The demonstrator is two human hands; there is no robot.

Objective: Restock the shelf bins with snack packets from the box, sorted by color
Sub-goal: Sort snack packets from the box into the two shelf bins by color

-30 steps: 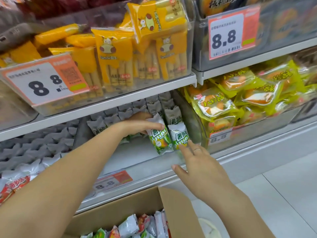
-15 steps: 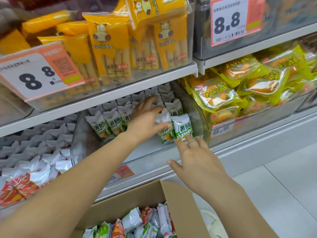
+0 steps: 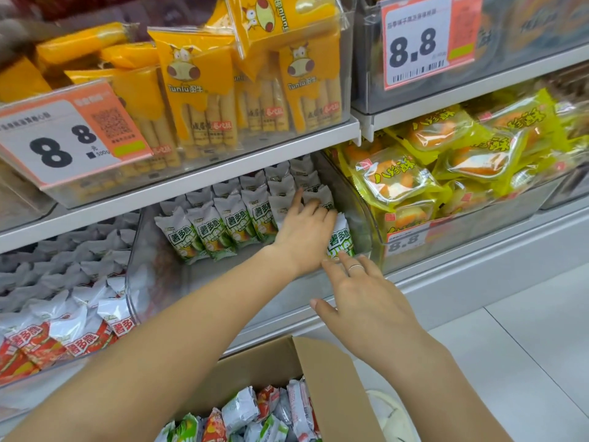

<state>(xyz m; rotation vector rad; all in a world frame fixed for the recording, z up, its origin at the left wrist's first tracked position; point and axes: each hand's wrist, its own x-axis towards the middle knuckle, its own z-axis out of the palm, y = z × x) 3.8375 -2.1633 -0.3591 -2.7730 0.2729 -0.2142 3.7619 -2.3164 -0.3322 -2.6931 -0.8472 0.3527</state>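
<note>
The front green packet (image 3: 340, 240) is standing upright in the clear bin (image 3: 361, 215), just right of the flat-fingered left hand (image 3: 304, 232) pressing the row; the relaxed, empty right hand (image 3: 366, 301) is hovering below, seemingly fingertips touching it.

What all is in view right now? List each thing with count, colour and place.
green packets: many, white-green, rows in middle clear bin
red packets: many, white-red, left bin
box: one, brown cardboard, bottom, holding mixed packets
yellow stick packs: several, upper-left bin
yellow-green pastry packs: many, right bin
price tags: four, orange-white, bin fronts
left hand: flat on the green packets
right hand: fingertips at the front green packet
</note>
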